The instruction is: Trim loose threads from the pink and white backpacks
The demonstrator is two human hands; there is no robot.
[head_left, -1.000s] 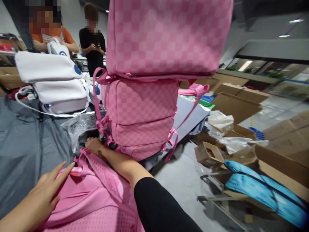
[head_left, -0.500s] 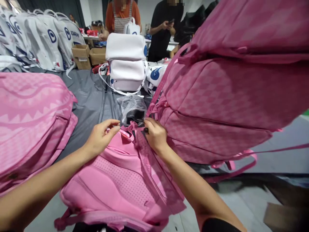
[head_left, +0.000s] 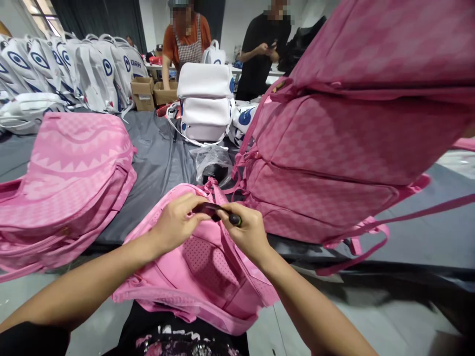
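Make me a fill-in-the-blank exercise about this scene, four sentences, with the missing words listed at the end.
1. The backpack under the left hand and right hand is coloured ____.
2. In tone, light or dark, the narrow item reaching between those hands is ____.
3. The stack of checkered bags stands on the ____ side of the picture.
4. The shirt of the person in the checked apron is ____.

Missing words: pink; dark; right; orange.

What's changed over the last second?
The right hand has drawn back from the plastic bag; the left hand has shifted right over the pink backpack to meet it. Both now hold a dark, narrow item. The white stack and the pink stack stayed put.
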